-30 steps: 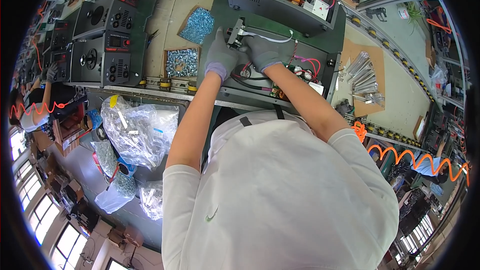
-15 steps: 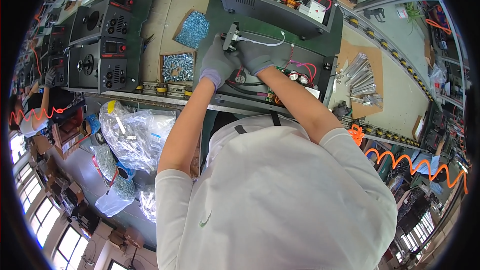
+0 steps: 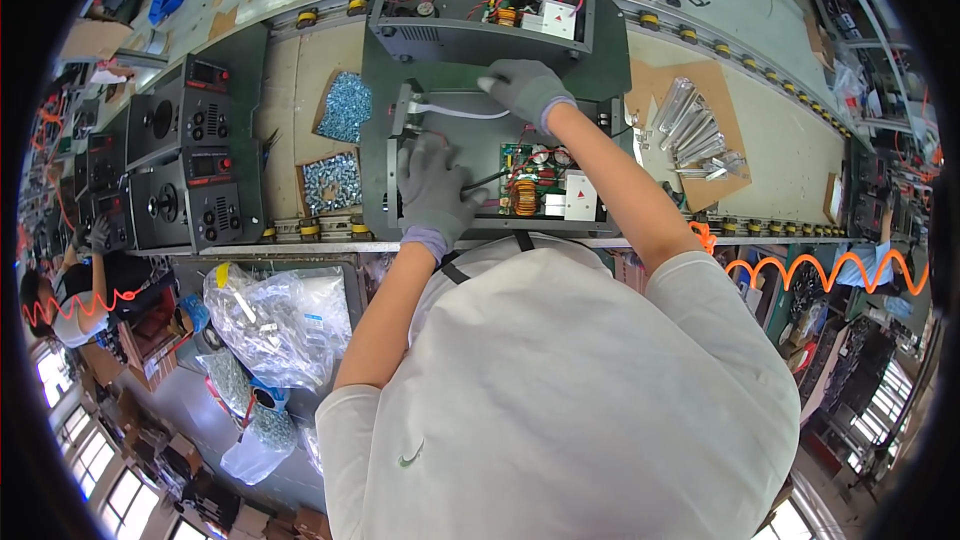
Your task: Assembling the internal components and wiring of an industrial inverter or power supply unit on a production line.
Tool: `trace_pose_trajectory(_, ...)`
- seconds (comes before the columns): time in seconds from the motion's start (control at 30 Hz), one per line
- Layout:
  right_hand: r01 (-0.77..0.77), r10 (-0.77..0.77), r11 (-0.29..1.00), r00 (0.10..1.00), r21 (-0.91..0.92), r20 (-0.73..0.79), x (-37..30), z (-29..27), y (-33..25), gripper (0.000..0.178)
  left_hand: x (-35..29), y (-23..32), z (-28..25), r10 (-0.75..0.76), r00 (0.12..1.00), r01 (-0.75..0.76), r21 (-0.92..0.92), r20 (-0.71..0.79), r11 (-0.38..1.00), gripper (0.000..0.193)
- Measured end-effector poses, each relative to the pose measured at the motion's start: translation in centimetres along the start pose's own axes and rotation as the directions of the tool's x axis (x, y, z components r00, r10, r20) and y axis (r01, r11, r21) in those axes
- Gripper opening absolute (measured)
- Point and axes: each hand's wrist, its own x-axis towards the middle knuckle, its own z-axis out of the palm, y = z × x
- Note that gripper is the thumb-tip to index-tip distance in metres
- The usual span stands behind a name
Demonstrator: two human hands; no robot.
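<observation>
A dark open metal casing [image 3: 390, 185] lies before me, with a green circuit board [image 3: 510, 165] and a copper coil [image 3: 524, 197] inside. My left hand [image 3: 432, 185], grey-gloved, rests over the casing's left end, fingers spread, touching near its end panel. A black bracket-like part [image 3: 403, 108] stands at that same end, just beyond my left fingers. From it a white cable [image 3: 460, 111] runs right; its far end disappears by my right hand [image 3: 530, 90]. That gloved hand hovers over the casing's far side, fingers extended leftward and nothing visible in them.
Behind stands a second open casing [image 3: 430, 35] with wiring inside. Boxes of blue-tinted screws [image 3: 345, 105] and small metal fasteners [image 3: 330, 183] sit left, near finished-looking black machines [image 3: 180, 195]. Metal strips [image 3: 690, 125] lie on cardboard at right. An orange coiled hose [image 3: 830, 275] hangs right.
The black bracket-like part, earlier held up between both hands, now stands at the casing's left end. My left hand has come nearer; my right hand has moved right and away from the part.
</observation>
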Motion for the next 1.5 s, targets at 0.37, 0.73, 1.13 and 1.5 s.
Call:
trace_pose_trajectory(0.37,-0.08,0.079,0.997,0.987,0.004,-0.139,-7.9,-0.8,2.5,0.04,-0.9,-5.1,0.8,-0.252,0.941,0.216,-0.171,-0.228,0.961,0.024)
trace_pose_trajectory(0.73,-0.041,0.128,0.88,0.98,-0.473,0.152,-5.8,5.4,-1.7,0.029,-2.8,-5.3,-0.6,-0.656,0.755,0.189,-0.963,0.016,0.193,0.031)
trace_pose_trajectory(1.13,-0.295,0.289,0.92,0.955,-0.258,-0.064,-8.8,-3.2,-1.9,0.036,-1.1,-0.4,-0.6,-0.267,0.953,0.3,-0.353,0.142,0.886,0.033)
trace_pose_trajectory(1.5,-0.367,0.352,0.93,0.907,-0.024,-0.232,-12.2,-3.7,0.2,0.042,4.4,4.1,4.9,-0.308,0.85,0.376,-0.084,0.427,0.923,0.037)
